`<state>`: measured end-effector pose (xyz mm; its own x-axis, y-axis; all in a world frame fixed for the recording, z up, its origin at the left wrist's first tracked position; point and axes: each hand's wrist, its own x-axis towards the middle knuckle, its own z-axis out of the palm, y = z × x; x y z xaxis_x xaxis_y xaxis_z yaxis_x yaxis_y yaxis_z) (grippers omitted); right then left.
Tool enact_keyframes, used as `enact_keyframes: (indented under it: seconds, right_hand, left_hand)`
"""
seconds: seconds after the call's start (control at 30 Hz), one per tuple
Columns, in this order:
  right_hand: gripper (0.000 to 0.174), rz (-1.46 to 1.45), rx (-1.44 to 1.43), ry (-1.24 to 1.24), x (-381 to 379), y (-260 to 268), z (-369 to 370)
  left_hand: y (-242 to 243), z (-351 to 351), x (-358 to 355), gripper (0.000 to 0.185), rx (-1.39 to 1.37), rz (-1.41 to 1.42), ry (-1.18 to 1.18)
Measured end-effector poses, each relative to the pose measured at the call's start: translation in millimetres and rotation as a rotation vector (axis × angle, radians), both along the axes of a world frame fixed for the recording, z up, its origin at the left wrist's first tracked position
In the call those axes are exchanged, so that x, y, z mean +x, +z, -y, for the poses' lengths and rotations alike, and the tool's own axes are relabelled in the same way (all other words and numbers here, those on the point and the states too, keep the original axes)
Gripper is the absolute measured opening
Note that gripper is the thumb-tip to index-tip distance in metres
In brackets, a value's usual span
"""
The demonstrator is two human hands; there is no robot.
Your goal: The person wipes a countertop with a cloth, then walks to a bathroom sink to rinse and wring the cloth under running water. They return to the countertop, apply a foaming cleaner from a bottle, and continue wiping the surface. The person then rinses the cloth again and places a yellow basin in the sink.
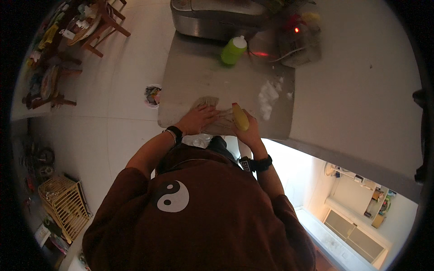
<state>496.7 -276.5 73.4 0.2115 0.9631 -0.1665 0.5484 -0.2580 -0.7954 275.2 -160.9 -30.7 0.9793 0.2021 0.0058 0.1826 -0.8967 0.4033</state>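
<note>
A beige, wrinkled cloth-like item lies at the near edge of a grey-brown table. My left hand rests flat on it with spread fingers, and a bunched part of the same item shows beyond the fingertips. In my right hand is a yellow handle with a red tip, held over the item's right end. My hand hides whatever is below the handle. White foam is spread on the tabletop to the right. Farther back stands a green bottle with a white cap.
A silver metal appliance takes up the table's far end. Right of it, a box-like object has a lit red light and a cable. A lined waste bin stands left of the table. Wooden chairs are farther left.
</note>
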Motion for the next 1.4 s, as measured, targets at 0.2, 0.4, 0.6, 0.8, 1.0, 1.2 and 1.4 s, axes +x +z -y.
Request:
enact_keyframes:
  seconds: [0.2,0.4,0.6,0.8,1.0,1.2,1.4]
  right_hand:
    - [0.054,-0.17,-0.043,0.049,-11.0,24.0,-27.9]
    - [0.049,-0.121,0.043,0.053,-14.5,18.3,-34.8]
    - [0.047,-0.184,0.038,-0.018,-10.6,26.2,-41.7]
    - [0.044,-0.19,0.117,0.002,-14.7,28.6,-49.2]
    - [0.047,-0.139,-0.022,0.103,-26.8,30.9,-46.6]
    - [0.053,-0.155,-0.041,0.229,-56.4,24.5,-38.2]
    - [0.055,-0.188,-0.033,0.289,-68.6,15.2,-30.7]
  left_hand:
    - [23.9,17.6,-9.2,0.065,-0.004,0.129,0.055]
    - [26.6,19.7,-3.0,0.062,-0.051,0.211,0.072]
    - [24.1,17.2,-2.3,0.061,-0.01,0.137,0.047]
    - [18.7,17.0,-4.4,0.063,0.013,0.129,0.032]
    - [30.6,19.2,-2.6,0.052,0.018,0.153,0.045]
    - [30.4,14.2,-1.9,0.053,-0.056,0.121,0.089]
    - [28.0,17.7,-1.9,0.06,-0.274,0.124,0.212]
